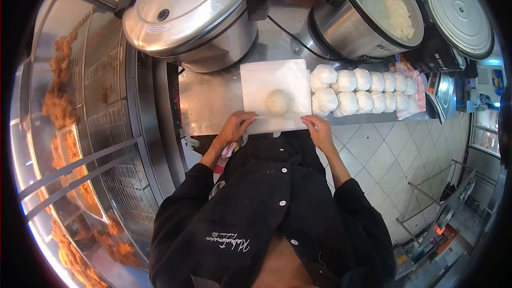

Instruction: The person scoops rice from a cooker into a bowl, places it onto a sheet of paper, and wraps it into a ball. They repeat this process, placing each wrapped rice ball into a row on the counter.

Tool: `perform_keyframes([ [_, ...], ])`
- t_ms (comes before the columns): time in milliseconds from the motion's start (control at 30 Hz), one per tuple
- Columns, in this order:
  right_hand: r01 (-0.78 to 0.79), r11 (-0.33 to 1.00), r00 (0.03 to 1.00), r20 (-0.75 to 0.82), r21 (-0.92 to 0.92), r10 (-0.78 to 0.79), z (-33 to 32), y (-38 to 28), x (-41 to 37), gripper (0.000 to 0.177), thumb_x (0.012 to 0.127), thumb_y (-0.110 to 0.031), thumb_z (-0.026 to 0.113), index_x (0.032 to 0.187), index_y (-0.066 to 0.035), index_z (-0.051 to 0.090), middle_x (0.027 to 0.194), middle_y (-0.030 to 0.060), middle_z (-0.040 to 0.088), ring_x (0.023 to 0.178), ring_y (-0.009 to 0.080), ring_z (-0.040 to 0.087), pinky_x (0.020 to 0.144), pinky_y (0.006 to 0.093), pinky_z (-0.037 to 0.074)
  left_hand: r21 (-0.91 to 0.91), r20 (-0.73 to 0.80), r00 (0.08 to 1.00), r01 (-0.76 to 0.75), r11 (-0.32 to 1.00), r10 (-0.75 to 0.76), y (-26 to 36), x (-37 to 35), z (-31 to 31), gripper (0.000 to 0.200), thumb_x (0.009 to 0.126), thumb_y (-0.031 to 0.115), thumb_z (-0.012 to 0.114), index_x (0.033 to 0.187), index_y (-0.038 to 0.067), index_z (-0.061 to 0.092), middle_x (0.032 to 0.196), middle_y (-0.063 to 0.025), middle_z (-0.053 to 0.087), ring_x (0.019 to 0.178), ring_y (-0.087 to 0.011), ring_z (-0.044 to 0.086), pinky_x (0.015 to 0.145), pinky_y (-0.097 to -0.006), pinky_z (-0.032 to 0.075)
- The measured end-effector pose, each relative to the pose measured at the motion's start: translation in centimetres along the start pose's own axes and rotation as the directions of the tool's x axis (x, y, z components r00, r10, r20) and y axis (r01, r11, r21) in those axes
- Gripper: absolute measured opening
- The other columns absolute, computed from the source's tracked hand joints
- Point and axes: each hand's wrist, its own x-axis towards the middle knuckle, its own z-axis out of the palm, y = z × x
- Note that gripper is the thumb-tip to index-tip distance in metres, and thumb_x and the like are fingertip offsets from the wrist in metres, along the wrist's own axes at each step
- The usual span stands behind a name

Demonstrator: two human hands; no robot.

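A round ball of rice (277, 102) sits on a stack of white paper sheets (256, 80) at the counter's front edge. My left hand (240, 125) is closed, pinching the near left corner of the top sheet. At the near right corner, my right hand (318, 129) pinches the same sheet between thumb and fingers. The sheet's near edge is stretched between both hands, just in front of the rice ball. To the right of the stack, several white paper-wrapped balls (346, 81) stand in two rows.
A large lidded steel rice cooker (197, 37) stands behind on the left. Back right is an open cooker (341, 24) with cooked rice (392, 10), beside a round lid (460, 10). A glass display case (114, 80) with fried food borders the left. A cable (293, 34) crosses the steel counter (205, 96).
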Motion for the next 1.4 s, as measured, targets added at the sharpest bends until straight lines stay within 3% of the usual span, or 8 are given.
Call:
perform_keyframes([
  [33,-0.115,0.99,0.993,-0.01,0.081,0.116,0.1,-0.3,0.4,0.018,0.097,-0.01,0.067,0.109,0.0,0.075,0.102,0.0148,0.077,0.091,0.0289,0.074,0.081,0.0354,0.056,-0.175,0.01,0.978,0.209,0.962,-0.211,0.0,0.2,0.1,0.022,0.099,0.018,0.067,0.111,0.003,0.076,0.107,-0.0184,0.075,0.095,-0.0316,0.07,0.087,-0.0397,0.054],
  [333,-0.234,0.97,0.959,-0.151,0.059,0.241,2.2,1.7,1.2,0.022,0.098,-0.018,0.07,0.108,0.001,0.075,0.088,0.018,0.075,0.075,0.0262,0.072,0.069,0.0349,0.054,-0.05,-0.109,0.99,0.086,0.995,-0.091,0.9,0.3,-0.3,0.029,0.103,0.025,0.061,0.102,-0.001,0.074,0.074,-0.0224,0.067,0.063,-0.0298,0.065,0.064,-0.0413,0.051],
  [767,-0.262,0.956,0.944,-0.239,-0.135,0.225,4.4,2.5,3.5,0.025,0.096,-0.025,0.071,0.101,-0.001,0.074,0.071,0.0176,0.069,0.061,0.0275,0.067,0.061,0.0383,0.051,-0.111,-0.466,0.766,0.447,0.888,-0.444,1.4,0.8,2.0,0.021,0.097,0.022,0.067,0.098,0.001,0.073,0.081,-0.0165,0.071,0.073,-0.03,0.069,0.069,-0.0428,0.052],
  [833,-0.287,0.938,0.946,-0.213,-0.193,0.245,4.3,2.5,3.8,0.025,0.095,-0.025,0.072,0.1,-0.001,0.075,0.07,0.018,0.069,0.061,0.0308,0.067,0.061,0.0399,0.05,0.477,-0.586,0.789,0.152,0.866,0.184,3.8,0.7,1.4,0.027,0.091,0.015,0.07,0.117,0.009,0.071,0.113,-0.0127,0.071,0.106,-0.0304,0.066,0.094,-0.0466,0.049],
  [867,-0.287,0.938,0.946,-0.213,-0.194,0.245,4.2,2.5,3.9,0.025,0.095,-0.025,0.072,0.1,-0.001,0.075,0.07,0.018,0.069,0.061,0.0308,0.067,0.061,0.0399,0.05,0.476,-0.586,0.789,0.153,0.866,0.183,3.9,0.7,1.6,0.027,0.091,0.015,0.07,0.117,0.009,0.071,0.113,-0.0127,0.071,0.106,-0.0304,0.066,0.094,-0.0466,0.049],
  [933,-0.282,0.926,0.955,-0.165,-0.252,0.246,3.8,1.7,4.1,0.024,0.094,-0.025,0.072,0.102,-0.002,0.075,0.079,0.0177,0.071,0.07,0.0341,0.069,0.066,0.0426,0.052,0.466,-0.045,0.901,-0.362,0.807,0.431,4.3,0.2,2.2,0.047,0.087,0.011,0.071,0.133,0.014,0.063,0.136,-0.0096,0.061,0.128,-0.0316,0.054,0.111,-0.0519,0.038],
  [1233,0.214,0.871,0.973,0.016,-0.443,-0.231,5.6,-1.6,13.5,0.026,0.089,-0.017,0.073,0.113,-0.008,0.07,0.122,0.0112,0.062,0.116,0.0316,0.06,0.095,0.0469,0.047,0.489,-0.058,0.948,-0.248,0.836,0.314,5.7,1.6,4.2,0.053,0.084,0.013,0.074,0.136,0.011,0.062,0.136,-0.0095,0.062,0.13,-0.03,0.054,0.113,-0.0497,0.038],
  [1400,0.141,0.751,0.972,0.233,-0.645,0.017,6.5,-2.0,17.5,0.027,0.086,-0.018,0.074,0.112,-0.01,0.071,0.127,0.0097,0.061,0.121,0.029,0.056,0.099,0.0509,0.039,0.464,-0.057,0.95,-0.247,0.851,0.306,5.8,1.9,4.2,0.05,0.084,0.012,0.074,0.132,0.009,0.063,0.133,-0.0102,0.063,0.124,-0.0312,0.057,0.11,-0.0498,0.04],
])
